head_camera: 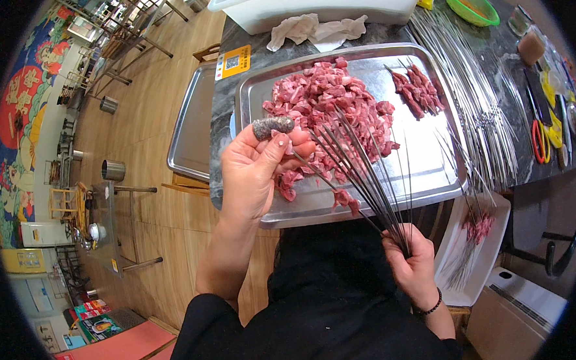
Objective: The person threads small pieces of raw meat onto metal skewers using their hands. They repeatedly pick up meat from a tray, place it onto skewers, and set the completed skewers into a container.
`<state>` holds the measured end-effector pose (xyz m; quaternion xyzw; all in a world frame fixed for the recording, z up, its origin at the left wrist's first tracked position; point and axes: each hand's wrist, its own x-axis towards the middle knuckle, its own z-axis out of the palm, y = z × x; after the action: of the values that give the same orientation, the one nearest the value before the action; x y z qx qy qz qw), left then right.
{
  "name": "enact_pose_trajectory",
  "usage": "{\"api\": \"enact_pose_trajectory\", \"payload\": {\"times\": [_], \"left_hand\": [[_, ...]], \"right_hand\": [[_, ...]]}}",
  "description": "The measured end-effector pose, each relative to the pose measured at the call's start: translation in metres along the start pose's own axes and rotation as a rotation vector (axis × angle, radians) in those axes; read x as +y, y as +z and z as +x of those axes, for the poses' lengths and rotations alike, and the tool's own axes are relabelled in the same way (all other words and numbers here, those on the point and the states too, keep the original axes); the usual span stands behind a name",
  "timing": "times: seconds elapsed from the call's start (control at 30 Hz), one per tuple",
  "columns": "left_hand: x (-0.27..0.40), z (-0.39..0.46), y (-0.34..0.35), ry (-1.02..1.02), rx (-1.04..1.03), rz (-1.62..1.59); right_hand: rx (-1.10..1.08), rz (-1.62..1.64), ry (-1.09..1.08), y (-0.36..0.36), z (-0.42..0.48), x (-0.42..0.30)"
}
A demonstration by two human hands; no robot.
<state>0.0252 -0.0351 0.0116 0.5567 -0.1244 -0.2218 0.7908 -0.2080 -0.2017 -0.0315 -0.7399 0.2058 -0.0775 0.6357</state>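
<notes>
My left hand [258, 169], with a dark cover [273, 127] on its index finger, pinches a small piece of raw meat [286, 143] at the tip of one metal skewer [314, 171]. Lower on that skewer sit pieces of meat [346, 201]. My right hand [412, 259] grips a fanned bundle of metal skewers [366, 176] by their lower ends, the loaded one among them. Beneath the skewer tips, a heap of diced raw meat [327, 95] lies on a metal tray [424, 173]. Several finished meat skewers [417, 90] rest at the tray's right side.
Many bare skewers [480, 111] lie right of the tray, near scissors [540, 140] and a green basket [469, 2]. Behind stand crumpled paper [309, 32] and a white tub [318, 5]. A white bin [468, 263] with meat skewers is lower right; another metal tray [192, 131] is left.
</notes>
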Motion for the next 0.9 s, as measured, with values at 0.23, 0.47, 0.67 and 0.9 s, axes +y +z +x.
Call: {"api": "enact_pose_trajectory", "payload": {"times": [0.23,0.47,0.67,0.9], "left_hand": [[-0.007,-0.007,0.008,0.0,0.064,-0.07],[-0.011,-0.007,-0.002,-0.031,0.035,-0.246],[-0.02,-0.014,0.005,-0.002,0.058,-0.268],[-0.025,-0.022,0.03,-0.126,0.087,-0.269]], "right_hand": [[0.028,0.04,-0.024,0.016,-0.004,0.013],[0.016,0.025,-0.083,0.026,0.004,0.011],[0.023,0.056,-0.088,0.031,0.009,0.017],[0.015,0.063,-0.132,0.039,0.025,-0.003]]}}
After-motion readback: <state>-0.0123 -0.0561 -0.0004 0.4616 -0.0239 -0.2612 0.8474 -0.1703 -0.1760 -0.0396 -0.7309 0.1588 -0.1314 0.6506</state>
